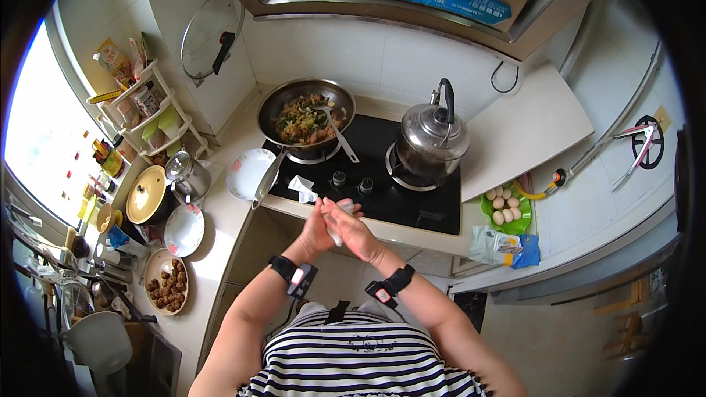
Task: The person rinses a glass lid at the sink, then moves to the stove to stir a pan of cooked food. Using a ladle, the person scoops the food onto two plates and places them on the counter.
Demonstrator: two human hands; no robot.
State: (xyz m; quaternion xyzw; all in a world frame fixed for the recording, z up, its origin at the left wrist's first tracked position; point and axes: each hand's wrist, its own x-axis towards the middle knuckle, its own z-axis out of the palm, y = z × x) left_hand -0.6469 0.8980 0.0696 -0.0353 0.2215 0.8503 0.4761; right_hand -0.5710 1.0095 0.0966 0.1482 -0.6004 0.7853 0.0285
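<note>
My left hand [316, 230] and my right hand [353, 233] meet in front of the stove's near edge, pressed around a white tissue [335, 236] that shows between the palms. Just beyond them, a crumpled white tissue [303, 188] lies on the black glass gas stove [380, 207]. On the left burner sits a wok [266, 116] of chopped, cooked food [300, 121]. A metal spatula [339, 135] leans in it, its handle over the rim. The wok's handle [268, 181] points towards me, above a floral plate [242, 173].
A steel kettle [433, 140] stands on the right burner. Eggs [507, 207] fill a green dish [521, 226] at right, near a tissue pack [488, 245]. Along the left counter are a lidded pot [146, 196], a floral bowl [184, 230] and a plate of meatballs [167, 289].
</note>
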